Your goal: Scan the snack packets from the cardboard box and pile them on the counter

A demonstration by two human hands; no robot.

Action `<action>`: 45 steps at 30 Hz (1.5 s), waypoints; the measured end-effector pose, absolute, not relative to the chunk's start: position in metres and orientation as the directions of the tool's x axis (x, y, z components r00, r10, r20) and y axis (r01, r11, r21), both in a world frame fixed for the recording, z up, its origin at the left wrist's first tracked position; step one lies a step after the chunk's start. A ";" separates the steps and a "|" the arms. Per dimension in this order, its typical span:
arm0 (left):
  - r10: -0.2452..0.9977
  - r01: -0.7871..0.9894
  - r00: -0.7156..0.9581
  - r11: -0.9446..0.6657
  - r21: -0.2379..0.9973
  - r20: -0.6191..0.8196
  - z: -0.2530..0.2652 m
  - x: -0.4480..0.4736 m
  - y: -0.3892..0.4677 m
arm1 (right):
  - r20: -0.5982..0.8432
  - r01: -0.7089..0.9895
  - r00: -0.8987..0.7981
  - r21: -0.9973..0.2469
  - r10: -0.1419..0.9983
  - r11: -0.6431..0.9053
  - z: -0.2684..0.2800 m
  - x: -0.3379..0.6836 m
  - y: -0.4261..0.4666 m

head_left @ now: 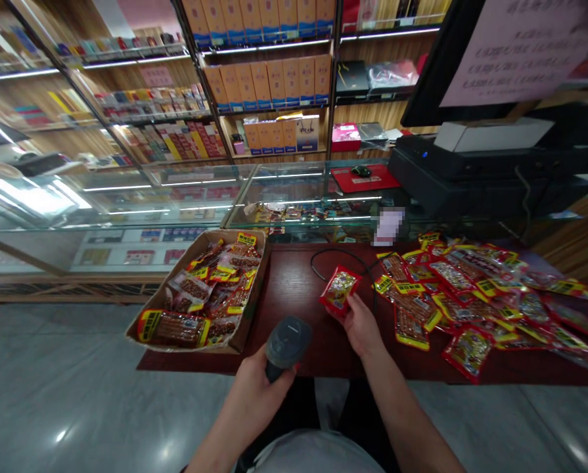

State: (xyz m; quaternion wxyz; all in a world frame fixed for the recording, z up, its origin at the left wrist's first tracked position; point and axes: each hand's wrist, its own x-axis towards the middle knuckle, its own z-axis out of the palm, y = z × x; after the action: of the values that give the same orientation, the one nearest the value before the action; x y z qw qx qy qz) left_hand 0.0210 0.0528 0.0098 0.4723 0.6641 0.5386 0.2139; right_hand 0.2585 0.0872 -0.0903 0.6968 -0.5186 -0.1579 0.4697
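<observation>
My left hand [260,389] is wrapped round a dark handheld barcode scanner [288,341], held above the near edge of the brown table. Between the thumb and fingers of my right hand [360,323] is a red snack packet [341,287] with a clear, greenish-yellow middle. To the left stands an open cardboard box [248,322] with several red and yellow snack packets [175,328] in it. A spread-out heap of similar packets [451,295] covers the table to the right of my right hand. A black cable [340,251] curves over the table behind the held packet.
Behind the table [294,269] runs a glass display counter [294,180]. On it are a red mat [367,177] with a black mouse [361,171]. A monitor [429,85] and a black till unit [471,184] stand back right. Stocked shelves [269,46] line the wall.
</observation>
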 end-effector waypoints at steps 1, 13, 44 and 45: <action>0.920 0.511 0.327 0.021 0.860 -0.217 0.008 0.021 0.054 | -0.256 -0.449 0.567 -0.893 0.783 0.033 -0.086 0.278 0.084; 0.916 0.459 0.374 -0.047 0.887 -0.145 0.010 0.038 0.065 | 0.164 0.487 0.869 -0.450 0.467 -0.749 -0.021 0.542 0.038; 0.982 0.971 0.156 -0.172 0.165 0.105 0.021 -0.106 0.223 | 0.153 0.686 0.581 -0.621 0.799 -0.379 -0.050 0.293 -0.040; 0.985 0.980 0.150 -0.160 0.120 0.091 0.019 -0.109 0.228 | 0.155 0.702 0.586 -0.587 0.796 -0.403 -0.050 0.293 -0.041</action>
State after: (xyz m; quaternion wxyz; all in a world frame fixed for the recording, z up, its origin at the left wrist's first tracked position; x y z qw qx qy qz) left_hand -0.1089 0.2275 0.0190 0.0163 0.7580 0.6479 0.0738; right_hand 0.2928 -0.0409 -0.0498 0.3116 -0.8341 -0.4490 0.0748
